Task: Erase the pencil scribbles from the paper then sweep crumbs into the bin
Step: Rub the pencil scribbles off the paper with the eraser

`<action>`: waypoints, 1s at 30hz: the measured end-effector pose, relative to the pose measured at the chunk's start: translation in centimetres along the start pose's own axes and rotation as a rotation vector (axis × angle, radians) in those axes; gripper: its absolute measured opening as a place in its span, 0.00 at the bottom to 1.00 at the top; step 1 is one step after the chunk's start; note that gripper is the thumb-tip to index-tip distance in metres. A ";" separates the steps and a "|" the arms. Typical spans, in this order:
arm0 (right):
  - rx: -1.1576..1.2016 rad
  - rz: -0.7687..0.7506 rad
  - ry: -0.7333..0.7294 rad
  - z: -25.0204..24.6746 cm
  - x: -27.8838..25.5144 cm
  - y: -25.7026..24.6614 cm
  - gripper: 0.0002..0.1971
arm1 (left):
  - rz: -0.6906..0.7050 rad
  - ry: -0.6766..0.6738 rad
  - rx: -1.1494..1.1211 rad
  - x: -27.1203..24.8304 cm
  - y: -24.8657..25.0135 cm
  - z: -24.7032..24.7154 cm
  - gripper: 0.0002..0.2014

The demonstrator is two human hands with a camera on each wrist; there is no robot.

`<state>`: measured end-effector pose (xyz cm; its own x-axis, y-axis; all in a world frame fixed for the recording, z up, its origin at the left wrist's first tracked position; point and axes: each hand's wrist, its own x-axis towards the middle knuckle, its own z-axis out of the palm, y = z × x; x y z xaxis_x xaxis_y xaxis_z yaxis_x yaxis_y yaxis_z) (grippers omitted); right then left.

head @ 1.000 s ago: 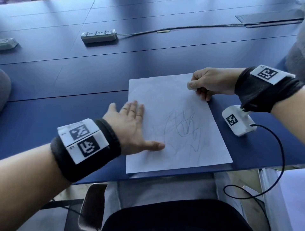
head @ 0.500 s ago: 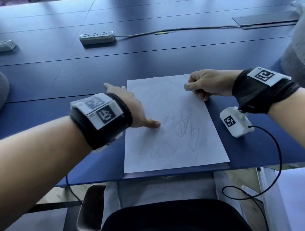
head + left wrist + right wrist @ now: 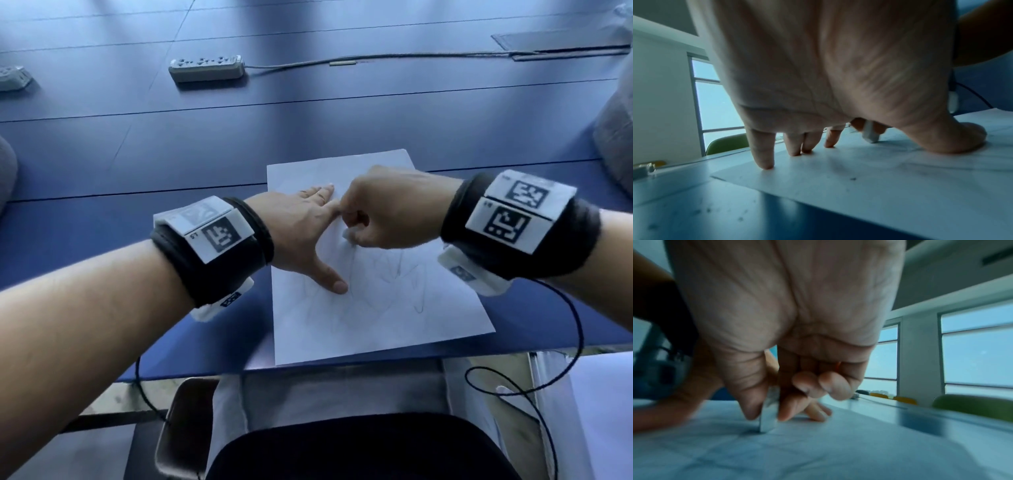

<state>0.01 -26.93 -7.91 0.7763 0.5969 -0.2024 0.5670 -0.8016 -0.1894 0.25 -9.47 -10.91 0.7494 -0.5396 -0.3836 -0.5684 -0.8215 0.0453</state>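
A white sheet of paper (image 3: 376, 318) with faint pencil scribbles (image 3: 407, 277) lies at the near edge of the blue table (image 3: 308, 130). My left hand (image 3: 305, 233) presses flat on the sheet's left part, fingers spread and thumb out (image 3: 953, 139). My right hand (image 3: 383, 216) pinches a small white eraser (image 3: 347, 234) between thumb and fingers, its tip down on the paper just above the scribbles (image 3: 767, 423). From the left wrist the eraser (image 3: 870, 134) shows beyond the left palm. A few dark crumbs (image 3: 853, 179) speckle the paper.
Two power strips (image 3: 207, 68) (image 3: 13, 78) and a cable (image 3: 394, 56) lie at the back of the table. A black cord (image 3: 568, 346) loops off the near edge on the right. A chair (image 3: 181, 425) stands below. No bin is in view.
My right hand has carried the eraser from the sheet's top right edge down to the scribbles, beside the left hand. My left hand has shifted up the paper and still presses it.
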 end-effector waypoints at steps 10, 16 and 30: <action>0.136 -0.020 0.012 -0.2 0.7 1.7 0.08 | -0.060 -0.063 -0.036 -0.3 0.4 -0.2 0.65; 0.157 0.004 -0.018 -1.0 1.2 3.1 0.07 | -0.067 -0.080 -0.052 -0.4 0.6 -0.3 0.65; 0.171 -0.060 -0.106 -0.2 0.2 2.2 0.08 | -0.074 -0.138 -0.028 -0.1 1.0 -0.8 0.64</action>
<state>1.42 -28.59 -8.16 0.7040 0.6508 -0.2843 0.5493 -0.7527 -0.3629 -0.14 -10.35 -10.10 0.7342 -0.4485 -0.5098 -0.5020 -0.8640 0.0371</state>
